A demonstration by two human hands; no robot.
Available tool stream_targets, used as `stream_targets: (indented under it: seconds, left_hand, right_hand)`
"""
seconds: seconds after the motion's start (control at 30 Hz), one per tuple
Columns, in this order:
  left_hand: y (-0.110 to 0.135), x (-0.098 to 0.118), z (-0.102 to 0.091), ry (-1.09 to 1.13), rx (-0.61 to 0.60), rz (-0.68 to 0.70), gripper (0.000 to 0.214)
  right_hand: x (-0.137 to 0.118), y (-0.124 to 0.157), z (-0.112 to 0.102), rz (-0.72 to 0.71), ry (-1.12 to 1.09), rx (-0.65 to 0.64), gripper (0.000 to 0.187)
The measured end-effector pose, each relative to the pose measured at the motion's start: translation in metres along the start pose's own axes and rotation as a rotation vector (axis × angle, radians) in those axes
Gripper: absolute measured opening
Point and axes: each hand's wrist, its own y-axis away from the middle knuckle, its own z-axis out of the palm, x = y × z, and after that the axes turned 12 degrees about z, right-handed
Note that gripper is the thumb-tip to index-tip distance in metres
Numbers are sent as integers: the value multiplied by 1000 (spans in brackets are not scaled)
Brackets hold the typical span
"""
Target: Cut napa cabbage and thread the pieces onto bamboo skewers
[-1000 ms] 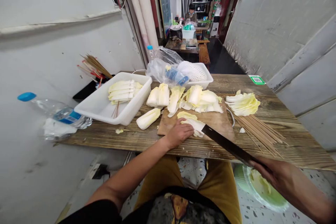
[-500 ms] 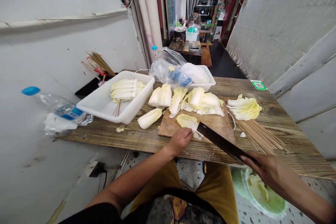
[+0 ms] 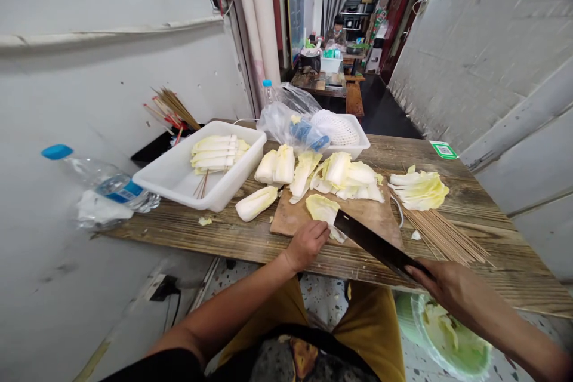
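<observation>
A napa cabbage leaf lies on the wooden cutting board. At the leaf's near edge, my left hand has its fingers closed on it. My right hand grips the handle of a dark cleaver, whose blade end rests over the leaf just right of my left fingers. Behind, a pile of cabbage leaves covers the board's back edge. A small cabbage heart lies left of the board, near more cabbage pieces.
A white tray holds skewered cabbage. Bamboo skewers and cut leaves lie right. A plastic bag and foam net fill another tray. A water bottle leans left; a lined bin stands below. A person sits far back.
The cleaver's blade end has shifted slightly left over the leaf, and my right hand has moved slightly left with it. My left hand stays at the leaf's near edge.
</observation>
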Motion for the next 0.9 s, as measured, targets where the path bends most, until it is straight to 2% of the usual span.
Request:
stream_targets:
  seconds: [0.3, 0.63, 0.9]
  left_hand:
    - [0, -1, 1, 55, -6, -23, 27]
    - [0, -1, 2, 54, 9, -42, 25]
    - [2, -1, 3, 79, -19, -97, 28]
  right_hand:
    - [-6, -9, 5, -6, 88, -17, 40]
    - [2, 5, 14, -21, 55, 10, 44]
    - [5, -15, 8, -96, 93, 39, 43]
